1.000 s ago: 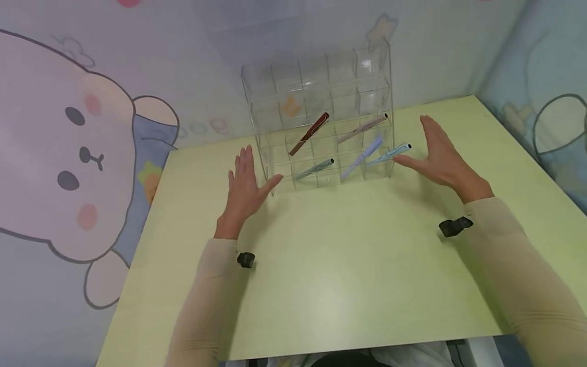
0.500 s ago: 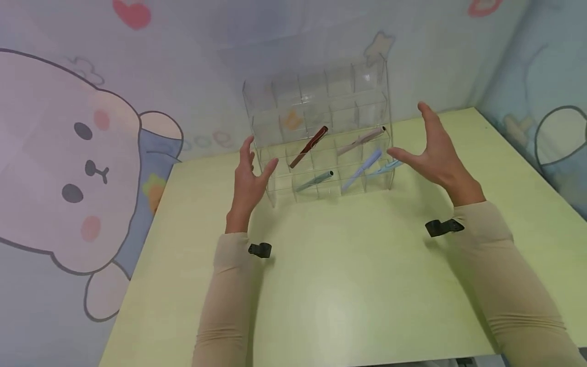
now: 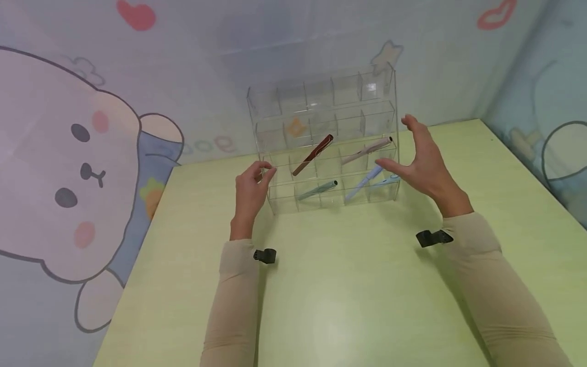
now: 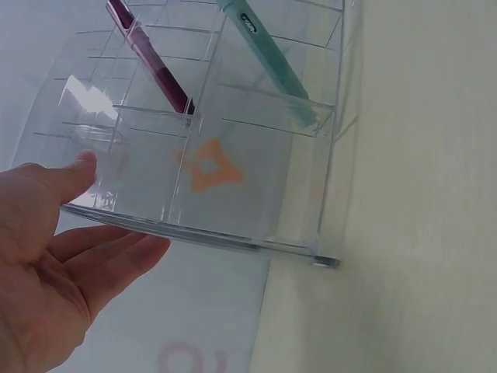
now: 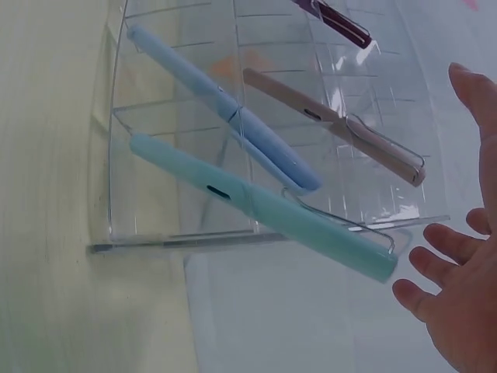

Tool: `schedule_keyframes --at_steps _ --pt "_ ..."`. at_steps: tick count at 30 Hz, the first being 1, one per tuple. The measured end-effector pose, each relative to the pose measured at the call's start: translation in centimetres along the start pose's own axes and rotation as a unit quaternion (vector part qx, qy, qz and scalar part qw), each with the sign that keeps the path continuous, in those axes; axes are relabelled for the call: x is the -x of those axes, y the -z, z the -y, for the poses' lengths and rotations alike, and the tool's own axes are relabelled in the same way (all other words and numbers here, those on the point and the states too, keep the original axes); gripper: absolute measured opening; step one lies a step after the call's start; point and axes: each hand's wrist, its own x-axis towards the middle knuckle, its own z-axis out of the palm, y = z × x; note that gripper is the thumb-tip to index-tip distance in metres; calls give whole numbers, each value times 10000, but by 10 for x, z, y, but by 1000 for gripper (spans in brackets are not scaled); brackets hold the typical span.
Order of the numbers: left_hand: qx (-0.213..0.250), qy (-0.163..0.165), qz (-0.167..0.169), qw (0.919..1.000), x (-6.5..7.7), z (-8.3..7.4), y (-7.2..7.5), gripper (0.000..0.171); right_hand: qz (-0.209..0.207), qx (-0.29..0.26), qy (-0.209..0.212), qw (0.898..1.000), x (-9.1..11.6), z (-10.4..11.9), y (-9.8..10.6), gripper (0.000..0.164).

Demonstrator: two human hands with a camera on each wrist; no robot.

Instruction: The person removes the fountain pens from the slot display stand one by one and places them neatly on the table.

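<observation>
A clear stepped pen rack (image 3: 330, 105) stands against the wall, divided into small compartments. My left hand (image 3: 249, 191) holds its left edge; in the left wrist view the thumb (image 4: 78, 172) is over the side panel and the fingers (image 4: 116, 264) lie on the outside. My right hand (image 3: 426, 171) is at the rack's right side, fingers spread and thumb extended towards the lavender pen (image 3: 364, 182). Slanted in the compartments are a dark red pen (image 3: 313, 155), a pinkish-grey pen (image 3: 369, 150), a green pen (image 3: 318, 189) and a light blue pen (image 5: 264, 206), whose capped end sticks out sideways.
The pale yellow-green table (image 3: 321, 285) extends in front of the rack. Behind it hangs a wall covering (image 3: 197, 66) printed with a bear, hearts and stars. A small black camera (image 3: 265, 256) sits at the left wrist, another black camera (image 3: 433, 238) at the right.
My left hand's fingers have curled from straight to the rack's left edge. The right hand has moved left, closer to the rack, partly covering the light blue pen. The head view has shifted slightly.
</observation>
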Motion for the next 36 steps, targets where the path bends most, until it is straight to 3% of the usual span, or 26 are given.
schedule_keyframes --at_steps 8,19,28,36 --pt "-396 -176 -99 9990 -3 -3 3 18 -187 277 337 9989 -10 0 -12 85" --pt "-463 65 66 9989 -3 -4 1 20 -305 494 499 9971 -16 -1 -21 74" --pt "-458 -75 -91 9989 -5 -2 1 16 -160 641 592 9961 -20 -1 -28 69" --pt "-406 -33 -67 9991 -4 -1 0 16 -401 732 929 9922 -19 -4 -31 52"
